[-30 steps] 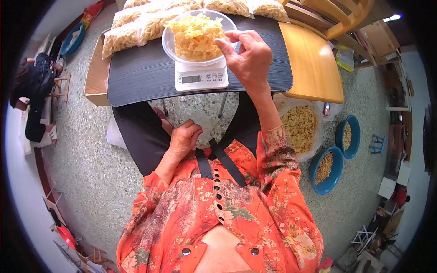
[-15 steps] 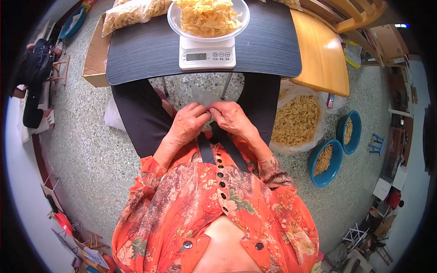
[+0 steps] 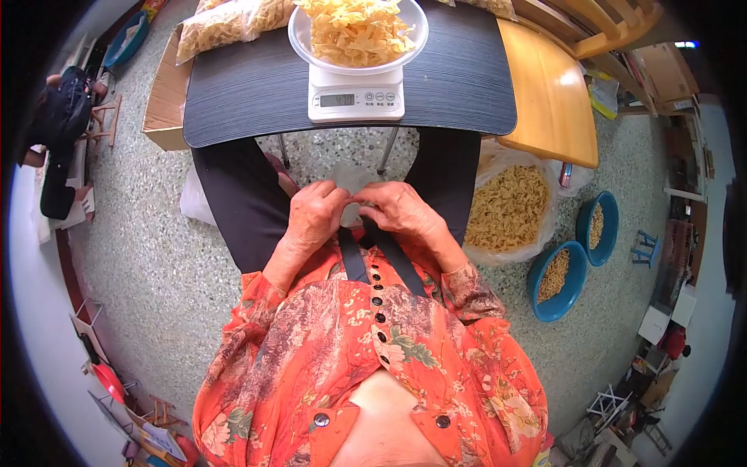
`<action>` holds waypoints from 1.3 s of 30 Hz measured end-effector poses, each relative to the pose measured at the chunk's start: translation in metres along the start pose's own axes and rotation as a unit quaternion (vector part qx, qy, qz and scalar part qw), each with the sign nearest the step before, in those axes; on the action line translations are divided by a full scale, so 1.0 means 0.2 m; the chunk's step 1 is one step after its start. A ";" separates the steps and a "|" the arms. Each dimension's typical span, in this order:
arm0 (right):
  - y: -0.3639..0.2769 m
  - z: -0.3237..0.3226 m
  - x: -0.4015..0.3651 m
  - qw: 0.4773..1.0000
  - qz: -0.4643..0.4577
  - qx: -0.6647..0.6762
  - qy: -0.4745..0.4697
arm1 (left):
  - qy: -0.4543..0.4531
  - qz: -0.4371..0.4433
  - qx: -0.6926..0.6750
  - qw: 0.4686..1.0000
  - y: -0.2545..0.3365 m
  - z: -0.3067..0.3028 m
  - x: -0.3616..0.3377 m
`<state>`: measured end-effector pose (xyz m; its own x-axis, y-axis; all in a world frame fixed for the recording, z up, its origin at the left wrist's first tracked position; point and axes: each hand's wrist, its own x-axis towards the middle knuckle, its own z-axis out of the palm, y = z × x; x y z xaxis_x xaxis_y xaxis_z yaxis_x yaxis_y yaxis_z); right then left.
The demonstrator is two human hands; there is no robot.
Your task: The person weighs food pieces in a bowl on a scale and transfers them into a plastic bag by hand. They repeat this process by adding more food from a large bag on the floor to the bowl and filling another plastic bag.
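Note:
A thin, clear plastic bag [image 3: 352, 177] is between my two hands above my lap, just below the table edge. My left hand [image 3: 317, 212] pinches one side of its rim with curled fingers. On the other side my right hand [image 3: 398, 207] grips the rim, thumb bent beneath the fingers. A small gap shows between the hands. In front of them, a white digital scale [image 3: 356, 113] stands on the dark table [image 3: 241, 97]. It carries a translucent bowl [image 3: 298, 48] heaped with pale yellow, dried flake-like pieces [image 3: 362, 35].
Filled clear bags [image 3: 214, 37] lie at the table's back left, beside a cardboard box [image 3: 165, 109]. A wooden bench [image 3: 548, 93] adjoins the right. Below it are a large open bag of dried pieces [image 3: 510, 206] and two blue basins [image 3: 577, 272]. Another person [image 3: 66, 117] sits far left.
My hands have moved slightly apart at the fingertips, and the plastic bag shows more between them. The digits on the scale display look different. The whole view has shifted slightly.

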<state>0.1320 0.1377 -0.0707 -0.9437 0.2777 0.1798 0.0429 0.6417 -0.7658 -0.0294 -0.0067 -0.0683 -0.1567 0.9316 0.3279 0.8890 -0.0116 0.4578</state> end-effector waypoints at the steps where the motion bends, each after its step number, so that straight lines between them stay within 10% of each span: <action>1: 0.02 0.01 -0.01 0.999 0.016 -0.026 -0.009 | 0.002 -0.004 -0.001 1.000 0.00 0.00 0.01; 11: 0.08 -0.03 -0.08 0.993 0.007 -0.115 0.010 | -0.103 0.078 -0.036 0.991 -0.09 -0.10 0.00; 27: -0.01 0.01 0.01 0.983 -0.037 -0.169 0.065 | -0.076 -0.044 -0.161 0.983 0.05 -0.08 0.06; 39: -0.02 0.03 -0.03 0.979 -0.038 -0.191 0.064 | -0.049 -0.004 -0.009 0.999 0.02 -0.07 0.02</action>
<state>0.1348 0.1292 -0.0714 -0.9008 0.2901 0.3231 0.1165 0.8782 -0.4638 -0.0330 -0.0069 -0.0540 -0.1198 0.9627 0.2427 0.8798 -0.0103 0.4752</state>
